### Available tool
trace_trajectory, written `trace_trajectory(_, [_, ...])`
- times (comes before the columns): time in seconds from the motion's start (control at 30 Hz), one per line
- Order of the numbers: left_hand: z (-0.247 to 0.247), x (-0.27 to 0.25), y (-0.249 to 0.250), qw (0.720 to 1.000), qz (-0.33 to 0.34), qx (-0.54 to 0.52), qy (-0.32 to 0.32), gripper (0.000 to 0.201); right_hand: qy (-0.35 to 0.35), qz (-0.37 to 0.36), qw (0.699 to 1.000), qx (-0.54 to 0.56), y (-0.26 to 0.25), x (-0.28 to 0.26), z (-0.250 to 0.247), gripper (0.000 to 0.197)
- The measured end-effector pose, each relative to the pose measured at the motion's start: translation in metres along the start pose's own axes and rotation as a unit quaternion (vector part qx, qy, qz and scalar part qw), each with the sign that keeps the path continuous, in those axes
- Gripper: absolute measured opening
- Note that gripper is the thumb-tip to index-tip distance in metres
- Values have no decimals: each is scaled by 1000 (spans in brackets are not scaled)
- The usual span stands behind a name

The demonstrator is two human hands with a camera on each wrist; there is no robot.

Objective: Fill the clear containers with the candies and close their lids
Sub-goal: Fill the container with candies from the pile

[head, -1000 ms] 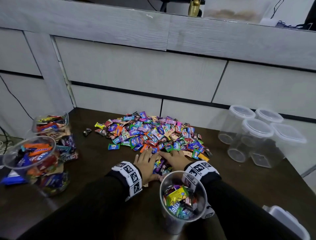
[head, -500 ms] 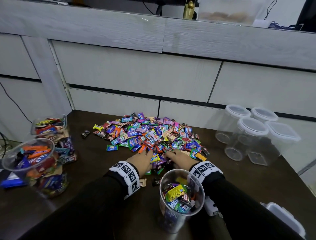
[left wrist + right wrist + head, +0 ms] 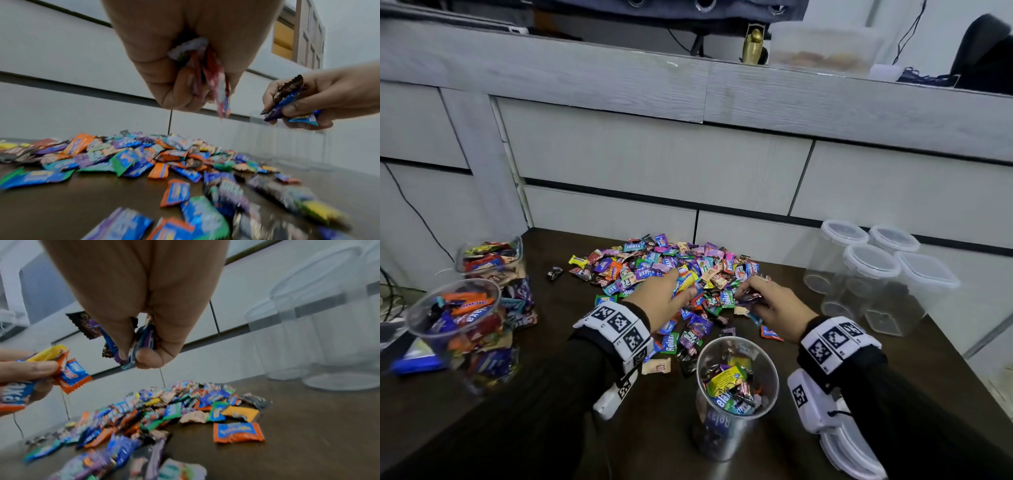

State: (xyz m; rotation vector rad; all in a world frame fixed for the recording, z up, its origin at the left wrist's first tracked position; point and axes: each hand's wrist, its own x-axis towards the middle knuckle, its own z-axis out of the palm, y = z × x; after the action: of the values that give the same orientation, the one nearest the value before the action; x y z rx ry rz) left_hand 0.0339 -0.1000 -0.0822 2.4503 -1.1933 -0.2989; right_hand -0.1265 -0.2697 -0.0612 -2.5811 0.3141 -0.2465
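Nearest, the open round clear plastic container [image 3: 736,394] is standing part-filled on the dark brown table [image 3: 945,370]. Beyond it, left hand [image 3: 666,291] and right hand [image 3: 774,305] are each clutching wrapped candies above the colourful candy pile [image 3: 671,270]. Four lidded empty clear containers [image 3: 873,274] are sitting far right.

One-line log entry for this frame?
phase: scooping | left hand: grips candies | right hand: grips candies | open cup: part full | lidded jars: empty

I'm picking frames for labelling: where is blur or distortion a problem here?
Head view: straight panel edges bow, the filled jars at left smear, the pile is fairly sharp. Left wrist view: the near candies blur, the left hand is clearer. Right wrist view: foreground wrappers smear, the empty jars are hazy.
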Motion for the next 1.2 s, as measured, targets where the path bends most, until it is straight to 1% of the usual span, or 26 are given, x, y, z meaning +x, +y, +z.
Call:
trace_trajectory(0.1, [-15,-8,15,998,23,-39,38,62,20,-23,999,14,-14,-12,-16,24])
trace_trajectory(0.2, [-30,-22,36,993,50,-87,68,65,31,-52,997,42,-28,-24,-27,28])
trace_trajectory(0.27, [-37,-34,51,989,72,-105,82,63,30,-66,996,52,-36,-32,-32,32])
trace_trajectory(0.37, [-39,-52,71,982,114,-128,83,53,24,-71,996,50,-44,-42,-32,30])
trace_trajectory(0.43, [-36,-64,81,977,141,-144,71,48,22,-59,997,39,-45,-48,-29,32])
trace_trajectory(0.53, [-26,-76,90,970,174,-160,52,46,21,-10,1000,21,-41,-56,-28,44])
trace_trajectory(0.57, [-21,-79,91,968,180,-165,53,46,19,1,1000,18,-40,-58,-28,46])
trace_trajectory(0.7, [-2,-87,91,956,196,-211,59,53,30,-1,1000,8,-34,-66,-29,32])
trace_trajectory(0.77, [4,-90,91,948,201,-235,72,50,34,2,999,3,-30,-68,-31,28])
trace_trajectory(0.83, [7,-92,91,942,203,-252,83,41,31,10,999,-5,-28,-69,-32,28])
trace_trajectory(0.9, [9,-92,90,944,213,-238,77,37,30,13,999,-6,-26,-70,-34,30])
trace_trajectory(1.0, [9,-95,87,950,227,-204,63,39,29,13,999,-2,-25,-70,-36,28])
trace_trajectory(1.1, [9,-97,84,948,233,-203,75,34,29,17,999,1,-24,-69,-35,25])
trace_trajectory(1.2, [10,-97,82,955,242,-162,58,39,27,17,999,15,-25,-70,-33,28])
